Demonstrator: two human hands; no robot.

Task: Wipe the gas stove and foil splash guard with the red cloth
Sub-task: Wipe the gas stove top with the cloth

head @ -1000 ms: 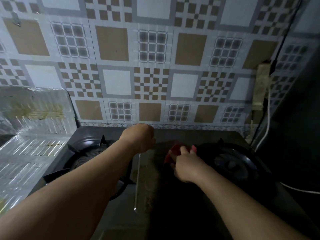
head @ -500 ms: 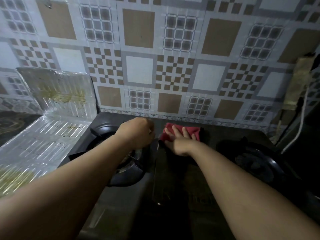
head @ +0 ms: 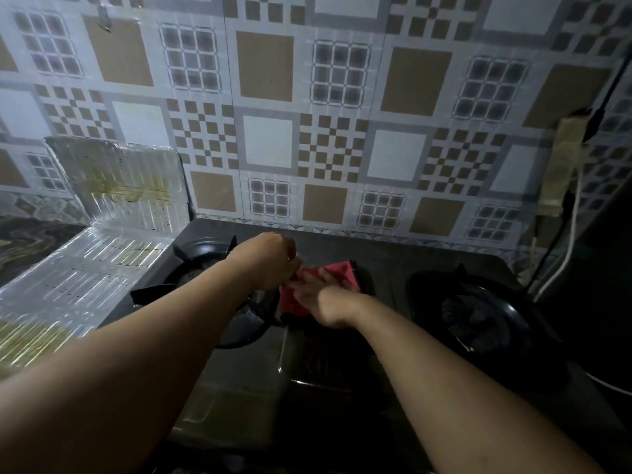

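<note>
The red cloth [head: 342, 273] lies on the dark glass top of the gas stove [head: 383, 258], in the middle strip between the two burners. My right hand [head: 321, 299] presses flat on the cloth with its fingers stretched out toward the wall. My left hand [head: 266, 261] is a curled fist right beside the cloth's left edge, over the rim of the left burner [head: 201, 254]; nothing shows inside it. The foil splash guard [head: 113, 186] stands folded at the stove's left, one panel against the wall and one lying flat, both with yellow-brown grease stains.
The right burner [head: 478, 313] with its black pan support sits to the right of the cloth. A patterned tile wall runs close behind the stove. A stained power strip [head: 564, 165] and a white cable [head: 567, 248] hang at the right.
My right hand slid the cloth from the stove's middle back toward the wall, then left until it meets my left fist. The left hand stayed over the left burner's rim.
</note>
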